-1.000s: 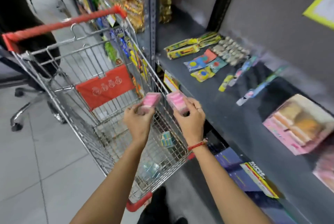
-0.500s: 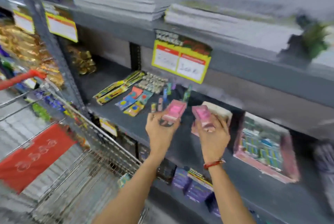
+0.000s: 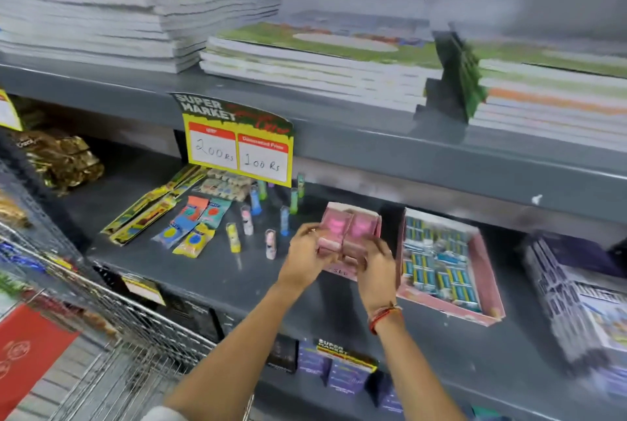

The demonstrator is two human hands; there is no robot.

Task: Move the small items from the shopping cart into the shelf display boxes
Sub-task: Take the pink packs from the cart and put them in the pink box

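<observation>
My left hand (image 3: 303,256) grips a small pink packet (image 3: 333,227), and my right hand (image 3: 375,262) grips a second pink packet (image 3: 360,230) pressed against the first. Both packets hover over a pink display box (image 3: 353,209) on the grey middle shelf (image 3: 217,268), which my hands largely hide. To its right lies a larger pink display box (image 3: 488,310) filled with several small blue-and-yellow items. The wire shopping cart (image 3: 112,335) with a red panel stands at the lower left, its contents out of sight.
Small upright tubes (image 3: 269,244), flat colourful packets (image 3: 190,227) and long yellow packs (image 3: 142,213) lie left of the boxes. A yellow price sign (image 3: 239,152) hangs from the upper shelf edge. Stacked notebooks (image 3: 305,61) fill the shelf above. A purple-and-white box (image 3: 576,302) sits at right.
Both hands carried the pink packets from above the cart up and right to the shelf, and now hold them side by side over the pink display box.
</observation>
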